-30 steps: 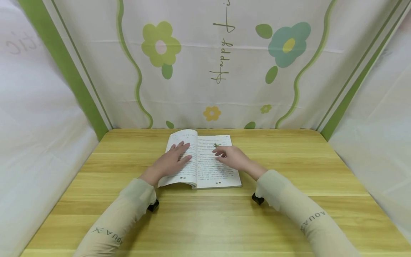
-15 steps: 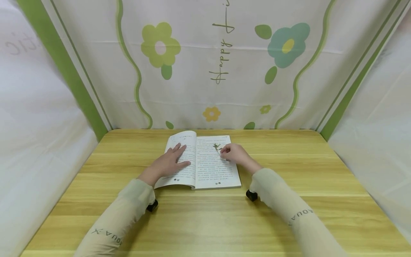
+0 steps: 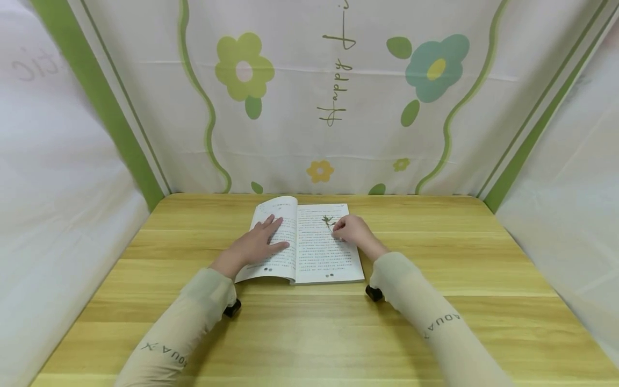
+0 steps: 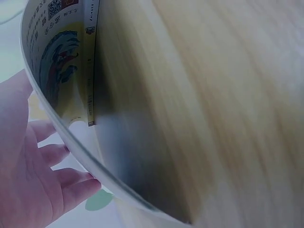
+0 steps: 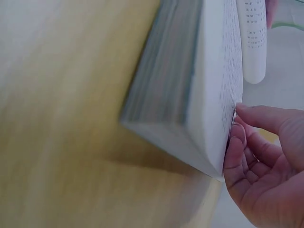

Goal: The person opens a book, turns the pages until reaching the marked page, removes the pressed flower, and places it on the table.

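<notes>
An open book (image 3: 321, 263) with printed pages lies on the wooden table. My left hand (image 3: 252, 245) rests with spread fingers on the left page, which bows up from the table. In the left wrist view that hand (image 4: 35, 166) shows behind the raised, curved cover (image 4: 61, 61). A small dried green sprig (image 3: 327, 220) with a thin stem lies over the upper right page. My right hand (image 3: 355, 231) pinches at the stem's lower end, fingers curled. From the right wrist, thumb and fingertips (image 5: 266, 156) meet close at the page; the sprig is hidden there.
The wooden table (image 3: 309, 333) extends around the book on all sides. A white cloth curtain (image 3: 290, 134) printed with flowers hangs at the back edge, and more cloth closes off both sides. A black wrist camera (image 3: 374, 293) sits under the right cuff.
The right hand moved slightly right from above the sprig, and its fingers closed at the stem. More of the sprig shows. The left hand stays on the left page.
</notes>
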